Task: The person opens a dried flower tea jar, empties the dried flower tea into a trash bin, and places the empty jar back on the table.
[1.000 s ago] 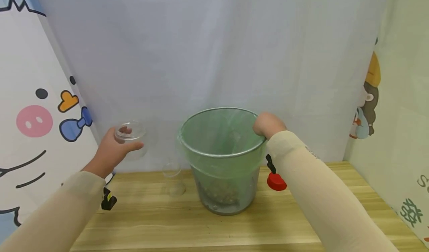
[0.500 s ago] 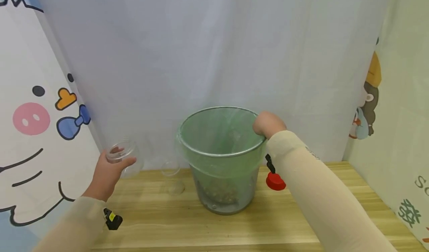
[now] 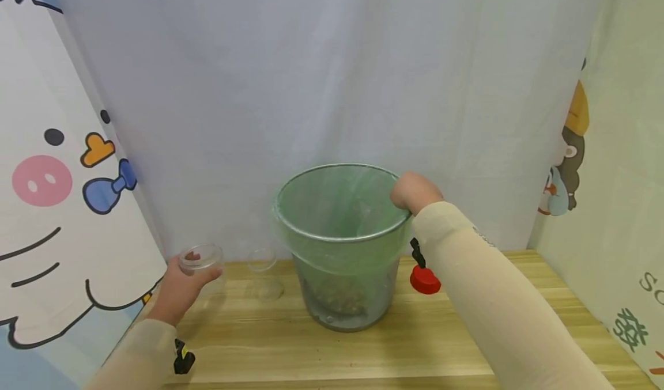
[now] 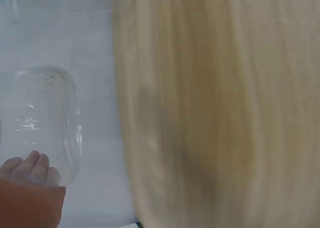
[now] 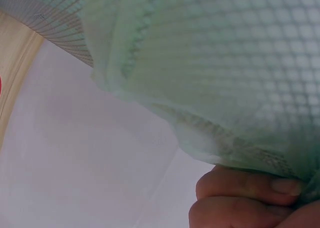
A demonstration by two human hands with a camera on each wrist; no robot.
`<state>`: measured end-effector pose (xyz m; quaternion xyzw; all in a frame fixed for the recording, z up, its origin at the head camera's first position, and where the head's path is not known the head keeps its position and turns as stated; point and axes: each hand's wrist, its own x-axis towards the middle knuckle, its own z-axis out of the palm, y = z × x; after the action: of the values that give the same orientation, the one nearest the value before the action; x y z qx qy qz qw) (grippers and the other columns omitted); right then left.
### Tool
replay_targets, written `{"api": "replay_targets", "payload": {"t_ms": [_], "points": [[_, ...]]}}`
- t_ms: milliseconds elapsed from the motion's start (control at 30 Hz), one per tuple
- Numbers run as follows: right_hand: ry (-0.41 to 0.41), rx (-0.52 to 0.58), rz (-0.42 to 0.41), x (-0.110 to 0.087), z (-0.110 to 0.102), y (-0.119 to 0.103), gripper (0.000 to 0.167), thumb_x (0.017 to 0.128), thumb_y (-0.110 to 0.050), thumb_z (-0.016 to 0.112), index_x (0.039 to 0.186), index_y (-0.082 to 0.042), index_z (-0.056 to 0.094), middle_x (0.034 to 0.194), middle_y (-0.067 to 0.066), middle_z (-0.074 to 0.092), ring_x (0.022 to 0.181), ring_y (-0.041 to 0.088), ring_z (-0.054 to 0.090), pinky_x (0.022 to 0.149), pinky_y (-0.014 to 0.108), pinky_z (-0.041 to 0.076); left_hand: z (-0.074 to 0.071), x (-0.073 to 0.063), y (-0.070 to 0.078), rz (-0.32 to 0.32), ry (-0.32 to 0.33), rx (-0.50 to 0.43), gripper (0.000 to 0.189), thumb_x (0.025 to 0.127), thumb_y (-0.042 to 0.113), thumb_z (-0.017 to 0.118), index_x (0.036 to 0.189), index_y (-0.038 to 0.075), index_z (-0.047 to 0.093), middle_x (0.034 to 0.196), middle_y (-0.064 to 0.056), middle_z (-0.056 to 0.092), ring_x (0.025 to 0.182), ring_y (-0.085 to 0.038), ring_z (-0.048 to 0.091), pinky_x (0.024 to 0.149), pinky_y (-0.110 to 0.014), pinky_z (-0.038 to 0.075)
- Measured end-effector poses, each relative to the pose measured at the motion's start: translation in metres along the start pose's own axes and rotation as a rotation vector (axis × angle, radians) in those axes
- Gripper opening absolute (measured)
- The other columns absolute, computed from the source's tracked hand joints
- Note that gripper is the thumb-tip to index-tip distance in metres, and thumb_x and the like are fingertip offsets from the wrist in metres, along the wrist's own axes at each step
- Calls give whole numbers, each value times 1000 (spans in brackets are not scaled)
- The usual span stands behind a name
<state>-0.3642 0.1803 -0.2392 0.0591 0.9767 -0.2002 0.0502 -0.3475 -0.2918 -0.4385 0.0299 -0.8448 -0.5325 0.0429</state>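
My left hand grips a clear jar by its side at the left, low over the back of the table. In the left wrist view, a strip of the pale curtain shows between the jar's base and the wood. A second clear jar stands on the table between that hand and the waste bin. My right hand holds the right rim of the mesh waste bin, bending over the green bin bag folded down around it. In the right wrist view, curled fingers pinch the bag's edge.
The bin stands upright on the wooden table, with something pale brown showing through its lower side. A red round thing is beside the right sleeve. A plain curtain hangs behind, and printed cloths flank both sides.
My left hand has lowered the jar from beside the curtain toward the tabletop, going left first and then back right. My right hand stays on the bin's rim.
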Motion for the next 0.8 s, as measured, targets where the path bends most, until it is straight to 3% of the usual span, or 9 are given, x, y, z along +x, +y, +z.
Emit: {"api": "replay_targets", "payload": {"t_ms": [333, 600, 800], "points": [[5, 14, 0, 0, 0, 0, 31, 102, -6, 39, 94, 1, 68, 98, 17, 63, 70, 21, 58, 62, 30, 52, 15, 5, -18, -41, 7, 2, 107, 89, 45, 81, 159, -3, 15, 157, -30, 28, 141, -45, 34, 111, -59, 35], [3, 4, -13, -2, 0, -1, 34, 103, -7, 38, 102, 5, 70, 100, 18, 62, 70, 21, 56, 62, 30, 50, 22, 12, -30, -62, -29, 33, 111, 86, 53, 81, 157, -5, 19, 153, -34, 30, 138, -47, 36, 109, -61, 36], [-2, -4, -12, -2, -1, -1, 33, 103, -7, 38, 98, 3, 68, 104, 19, 62, 73, 23, 55, 65, 31, 49, 25, 17, -37, -82, -19, 35, 111, 84, 53, 83, 157, -3, 20, 154, -32, 30, 139, -45, 36, 111, -58, 35]]}}
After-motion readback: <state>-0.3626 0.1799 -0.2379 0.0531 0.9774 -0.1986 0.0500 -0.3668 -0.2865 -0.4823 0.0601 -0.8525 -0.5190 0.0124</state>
